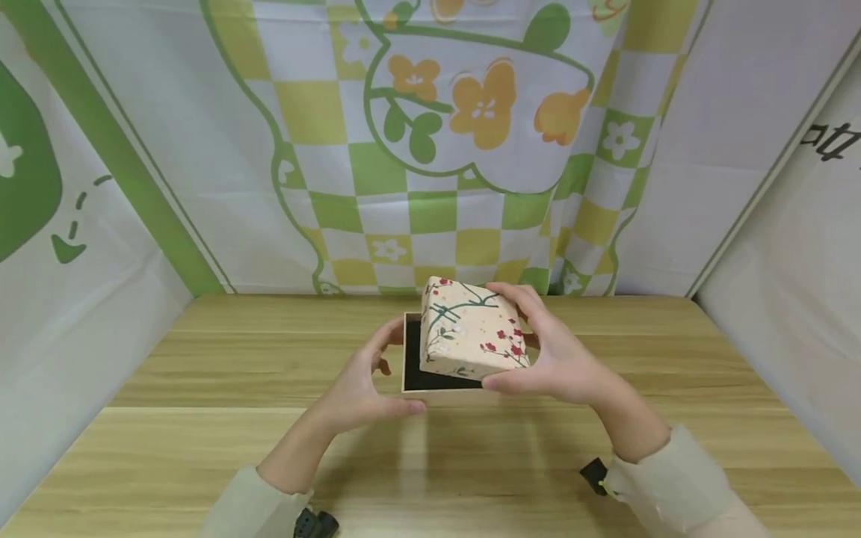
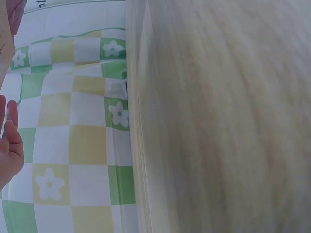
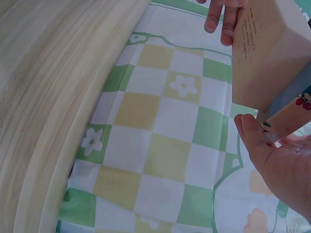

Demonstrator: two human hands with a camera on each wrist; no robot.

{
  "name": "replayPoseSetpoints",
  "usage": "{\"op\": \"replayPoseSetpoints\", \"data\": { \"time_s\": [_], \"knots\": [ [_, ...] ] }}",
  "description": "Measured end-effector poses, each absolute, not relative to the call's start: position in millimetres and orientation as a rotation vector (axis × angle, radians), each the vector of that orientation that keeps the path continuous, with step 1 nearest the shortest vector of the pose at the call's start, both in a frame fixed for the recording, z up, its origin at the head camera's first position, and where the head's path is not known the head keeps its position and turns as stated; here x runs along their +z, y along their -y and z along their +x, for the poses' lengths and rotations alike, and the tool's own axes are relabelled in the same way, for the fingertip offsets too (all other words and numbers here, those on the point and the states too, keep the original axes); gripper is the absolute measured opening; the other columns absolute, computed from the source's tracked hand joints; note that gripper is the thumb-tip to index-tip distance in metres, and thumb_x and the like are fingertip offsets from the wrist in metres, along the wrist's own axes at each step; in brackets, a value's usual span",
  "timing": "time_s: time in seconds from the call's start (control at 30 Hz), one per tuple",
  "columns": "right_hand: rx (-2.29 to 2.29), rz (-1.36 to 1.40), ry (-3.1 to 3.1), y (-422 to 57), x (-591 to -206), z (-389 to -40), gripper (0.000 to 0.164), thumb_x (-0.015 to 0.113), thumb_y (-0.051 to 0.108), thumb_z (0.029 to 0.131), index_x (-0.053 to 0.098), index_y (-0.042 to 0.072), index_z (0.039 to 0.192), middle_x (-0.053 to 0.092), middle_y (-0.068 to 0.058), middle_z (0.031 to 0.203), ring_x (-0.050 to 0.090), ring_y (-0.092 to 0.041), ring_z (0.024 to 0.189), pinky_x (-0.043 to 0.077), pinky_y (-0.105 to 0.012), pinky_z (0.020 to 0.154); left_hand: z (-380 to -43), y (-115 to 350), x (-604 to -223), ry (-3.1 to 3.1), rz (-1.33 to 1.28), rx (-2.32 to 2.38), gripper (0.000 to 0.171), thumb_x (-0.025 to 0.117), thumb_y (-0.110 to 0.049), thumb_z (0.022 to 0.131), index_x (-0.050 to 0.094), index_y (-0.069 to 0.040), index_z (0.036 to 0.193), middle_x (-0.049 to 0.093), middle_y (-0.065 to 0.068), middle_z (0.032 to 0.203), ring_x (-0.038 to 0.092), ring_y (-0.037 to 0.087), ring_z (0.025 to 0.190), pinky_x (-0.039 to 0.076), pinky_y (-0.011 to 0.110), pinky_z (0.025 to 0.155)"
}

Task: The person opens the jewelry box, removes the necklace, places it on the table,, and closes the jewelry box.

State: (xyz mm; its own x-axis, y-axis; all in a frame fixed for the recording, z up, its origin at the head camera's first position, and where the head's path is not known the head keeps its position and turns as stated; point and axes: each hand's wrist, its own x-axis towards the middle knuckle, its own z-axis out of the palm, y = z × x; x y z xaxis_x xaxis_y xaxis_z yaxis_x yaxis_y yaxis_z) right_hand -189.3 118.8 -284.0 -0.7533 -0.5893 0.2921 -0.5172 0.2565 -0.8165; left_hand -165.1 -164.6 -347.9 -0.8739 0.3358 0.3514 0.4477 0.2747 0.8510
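A small cream box base [image 1: 412, 394] with a black interior is held above the table, and printed text shows on its outside in the right wrist view. My left hand [image 1: 356, 388] grips it from the left, thumb along the near side. The lid [image 1: 474, 329], cream with red blossoms and green branches, sits tilted and shifted right over the base, leaving a dark strip of the inside visible. My right hand [image 1: 548, 347] grips the lid by its right side, thumb at the near edge and fingers at the far edge.
The wooden table [image 1: 235, 366] spreads beneath both hands. A checked, flowered cloth [image 1: 430, 217] hangs behind it, with white fabric walls [image 1: 773, 224] at both sides. Black devices [image 1: 316, 523] sit at both sleeve cuffs.
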Motion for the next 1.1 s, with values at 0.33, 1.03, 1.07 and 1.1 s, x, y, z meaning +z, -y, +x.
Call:
{"op": "replayPoseSetpoints", "data": {
  "time_s": [0.33, 1.03, 1.07, 1.1],
  "knots": [
    [-1.585, -1.003, -2.446, -133.3, -283.1, -191.0, 0.102, 0.087, 0.01, 0.071, 0.029, 0.021, 0.154, 0.036, -0.005, 0.143, 0.046, -0.023, 0.123, 0.048, -0.025, 0.097, -166.9, 166.2, -351.2, 2.372, -0.773, -1.687, 0.099, 0.09, -0.032, 0.066, 0.039, -0.014, 0.149, 0.057, 0.011, 0.129, 0.048, 0.014, 0.115, 0.044, 0.033, 0.082],
    [-1.273, -0.793, -2.743, -219.3, -314.3, -209.5, 0.102, 0.085, 0.018, 0.077, 0.021, 0.02, 0.157, 0.027, -0.015, 0.152, 0.04, -0.028, 0.125, 0.043, -0.018, 0.09, -165.9, 168.0, -351.4, 2.397, -0.772, -1.648, 0.103, 0.09, -0.021, 0.064, 0.035, -0.004, 0.15, 0.055, 0.018, 0.134, 0.047, 0.025, 0.121, 0.045, 0.032, 0.083],
    [-1.244, -0.793, -2.759, -223.8, -315.9, -210.4, 0.103, 0.085, 0.019, 0.077, 0.021, 0.018, 0.157, 0.027, -0.016, 0.152, 0.04, -0.031, 0.126, 0.043, -0.018, 0.091, -165.8, 168.1, -351.4, 2.4, -0.769, -1.648, 0.104, 0.09, -0.021, 0.064, 0.035, -0.004, 0.15, 0.055, 0.019, 0.134, 0.047, 0.027, 0.121, 0.045, 0.032, 0.083],
    [-1.218, -0.801, -2.772, -228.3, -317.9, -211.2, 0.103, 0.086, 0.019, 0.076, 0.022, 0.015, 0.157, 0.027, -0.018, 0.151, 0.04, -0.033, 0.127, 0.043, -0.019, 0.091, -165.7, 168.1, -351.4, 2.402, -0.766, -1.647, 0.104, 0.09, -0.021, 0.064, 0.034, -0.004, 0.15, 0.054, 0.019, 0.135, 0.047, 0.028, 0.121, 0.046, 0.032, 0.083]
  ]
}}
